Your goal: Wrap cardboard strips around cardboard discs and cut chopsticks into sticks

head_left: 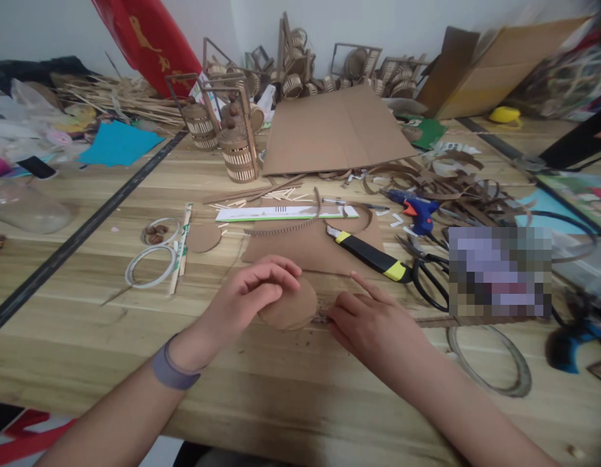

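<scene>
Where the wooden surface comes nearest, a cardboard disc sits between the hands; the left hand curls its fingers over the disc's left side, whether gripping I cannot tell; the right hand's fingers bunch just beside it, hiding whatever they may hold; pixelation masks something near black-handled scissors; farther, small baskets stand before a pale wall; the top edge crops a red banner.
</scene>
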`<state>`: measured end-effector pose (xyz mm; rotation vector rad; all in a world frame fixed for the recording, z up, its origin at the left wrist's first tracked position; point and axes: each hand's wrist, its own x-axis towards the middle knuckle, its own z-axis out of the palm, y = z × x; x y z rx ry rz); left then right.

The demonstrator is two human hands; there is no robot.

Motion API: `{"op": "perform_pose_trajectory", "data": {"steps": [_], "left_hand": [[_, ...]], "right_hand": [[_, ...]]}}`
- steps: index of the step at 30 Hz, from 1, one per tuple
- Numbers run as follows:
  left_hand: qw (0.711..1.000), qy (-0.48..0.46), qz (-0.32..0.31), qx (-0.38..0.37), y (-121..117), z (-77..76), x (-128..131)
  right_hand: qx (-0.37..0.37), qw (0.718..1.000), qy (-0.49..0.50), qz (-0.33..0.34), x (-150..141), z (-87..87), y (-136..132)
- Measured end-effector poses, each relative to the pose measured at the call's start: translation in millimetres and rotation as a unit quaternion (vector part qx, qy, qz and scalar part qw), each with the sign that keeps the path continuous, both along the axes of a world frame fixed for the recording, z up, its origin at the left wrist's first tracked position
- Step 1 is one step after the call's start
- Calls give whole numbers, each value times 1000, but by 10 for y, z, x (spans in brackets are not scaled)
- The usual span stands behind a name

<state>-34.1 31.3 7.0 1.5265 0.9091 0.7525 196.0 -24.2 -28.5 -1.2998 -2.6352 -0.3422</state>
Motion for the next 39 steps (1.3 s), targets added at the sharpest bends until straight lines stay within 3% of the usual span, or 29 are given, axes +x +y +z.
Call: {"op": "perform_pose_trajectory", "data": {"steps": [5,10,14,20,24,32,39], "left_hand": [[982,-98,-83,-141,-5,-19,32],[998,38,-8,-52,-28,-93,76],[991,124,-23,36,-7,-138,74],[990,108,-87,-11,-12,-214,81],[987,132,-89,3,-10,-271,79],[981,166,-97,22,-13,-192,125],[980,171,-102,30,-8,-230,119]], "right_hand": [[7,1000,-4,4,-8,2,5],[5,1000,-5,-1,-15,20,-2],[4,1000,-4,3,-3,16,1],[-1,1000,-8,-1,-4,8,4],[1,1000,-10,-6,-13,13,1],[13,1000,-27,6,-4,13,14],[21,999,-23,13,6,-8,26]]}}
